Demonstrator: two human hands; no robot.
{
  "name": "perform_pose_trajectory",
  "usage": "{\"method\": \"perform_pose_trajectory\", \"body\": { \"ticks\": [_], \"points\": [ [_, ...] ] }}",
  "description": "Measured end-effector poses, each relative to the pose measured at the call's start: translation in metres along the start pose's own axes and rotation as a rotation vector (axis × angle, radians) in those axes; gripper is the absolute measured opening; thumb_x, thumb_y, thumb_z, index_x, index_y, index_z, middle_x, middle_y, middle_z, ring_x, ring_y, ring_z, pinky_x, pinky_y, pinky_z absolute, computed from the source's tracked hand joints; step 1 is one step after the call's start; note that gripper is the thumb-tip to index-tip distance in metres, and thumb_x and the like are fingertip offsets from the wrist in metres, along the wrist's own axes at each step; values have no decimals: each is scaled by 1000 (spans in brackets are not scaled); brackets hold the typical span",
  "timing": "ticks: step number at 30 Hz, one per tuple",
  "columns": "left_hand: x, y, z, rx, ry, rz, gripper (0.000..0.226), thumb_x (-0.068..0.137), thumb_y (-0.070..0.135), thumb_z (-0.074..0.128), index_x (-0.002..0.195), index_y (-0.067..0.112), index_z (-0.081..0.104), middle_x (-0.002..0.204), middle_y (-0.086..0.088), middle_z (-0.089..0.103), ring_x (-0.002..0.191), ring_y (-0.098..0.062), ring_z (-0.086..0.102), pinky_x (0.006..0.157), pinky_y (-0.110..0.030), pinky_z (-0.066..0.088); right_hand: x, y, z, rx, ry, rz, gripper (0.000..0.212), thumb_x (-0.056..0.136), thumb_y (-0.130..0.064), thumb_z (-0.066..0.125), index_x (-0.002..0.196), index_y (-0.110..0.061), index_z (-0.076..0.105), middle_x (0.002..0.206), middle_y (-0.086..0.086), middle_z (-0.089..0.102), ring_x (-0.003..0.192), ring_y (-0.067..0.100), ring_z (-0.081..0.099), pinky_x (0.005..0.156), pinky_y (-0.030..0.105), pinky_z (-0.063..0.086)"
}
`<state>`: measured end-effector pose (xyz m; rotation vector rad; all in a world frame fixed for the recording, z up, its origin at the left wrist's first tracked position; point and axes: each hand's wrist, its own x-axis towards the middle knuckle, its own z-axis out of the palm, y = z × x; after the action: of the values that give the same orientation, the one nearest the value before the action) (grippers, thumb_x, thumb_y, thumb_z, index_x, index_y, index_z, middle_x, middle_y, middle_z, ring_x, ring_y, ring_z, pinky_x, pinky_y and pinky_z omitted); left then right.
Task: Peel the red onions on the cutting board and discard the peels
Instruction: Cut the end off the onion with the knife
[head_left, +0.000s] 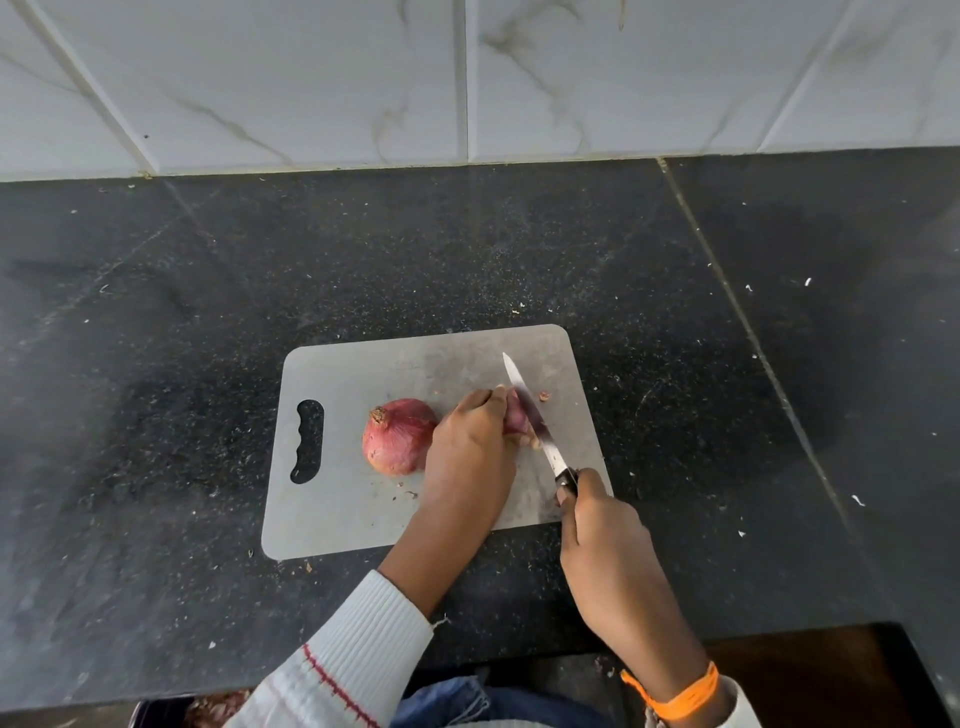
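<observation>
While the left hand (470, 441) curls over one onion (517, 418) mid-board (363, 514) and the right (602, 525) grips the knife (535, 421), its round, papery-slick body probably wants firm flank pressure.

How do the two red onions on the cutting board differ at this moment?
The left onion lies free and untouched; the right onion is held by the left hand. The left onion shows whole, in dry papery skin; the right onion is mostly hidden by fingers. The knife, gripped by the right hand, lies against the right onion only. Both rest on the cutting board.
</observation>
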<state>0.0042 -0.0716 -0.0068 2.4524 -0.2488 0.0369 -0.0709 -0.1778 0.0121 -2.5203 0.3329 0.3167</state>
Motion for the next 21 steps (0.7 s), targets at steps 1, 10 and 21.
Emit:
{"method": "perform_pose_trajectory", "body": {
  "ticks": [1, 10, 21],
  "points": [
    [1, -1, 0, -5, -2, -13, 12, 80, 2, 61, 86, 12, 65, 92, 1, 61, 76, -15, 56, 67, -19, 38, 0, -3, -1, -20, -7, 7, 8, 100, -24, 32, 101, -21, 39, 95, 1, 63, 86, 19, 64, 65, 30, 45],
    [6, 1, 0, 22, -9, -48, 16, 82, 0, 56, 91, 6, 67, 96, -8, 63, 80, -27, 60, 66, -23, 36, 8, -18, -2, -153, -45, 54, 11, 99, -20, 36, 109, -18, 37, 99, 2, 63, 91, 20, 65, 73, 30, 51],
    [8, 0, -1, 41, -6, -65, 12, 80, -3, 60, 86, 4, 68, 90, -7, 65, 73, -24, 60, 62, -19, 31, 22, -22, -8, -130, -61, 25, 6, 99, -16, 31, 95, -20, 32, 94, 5, 61, 89, 27, 62, 63, 33, 37]
  ]
}}
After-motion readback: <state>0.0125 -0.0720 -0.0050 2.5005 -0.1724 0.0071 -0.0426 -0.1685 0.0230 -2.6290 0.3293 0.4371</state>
